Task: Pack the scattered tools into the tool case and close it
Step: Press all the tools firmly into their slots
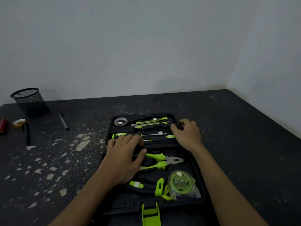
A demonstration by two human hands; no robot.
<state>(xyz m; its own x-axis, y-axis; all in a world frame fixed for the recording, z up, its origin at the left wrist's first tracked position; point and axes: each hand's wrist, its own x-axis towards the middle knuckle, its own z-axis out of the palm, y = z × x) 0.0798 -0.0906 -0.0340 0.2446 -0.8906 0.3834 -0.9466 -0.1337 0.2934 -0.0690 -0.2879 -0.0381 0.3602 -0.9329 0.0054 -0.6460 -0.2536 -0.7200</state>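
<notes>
A black tool case lies open in the middle of the dark table, a green latch at its near edge. Inside lie a tape roll, a green utility knife, two screwdrivers, green-handled pliers, a hammer and a green tape measure. My left hand lies flat over the left part of the tray, fingers on a screwdriver handle. My right hand rests at the case's far right rim, fingers curled loosely there.
At the far left of the table stand a black mesh cup, a yellow tape roll, a red object and two dark pens. Pale paint flecks cover the tabletop. A wall rises behind.
</notes>
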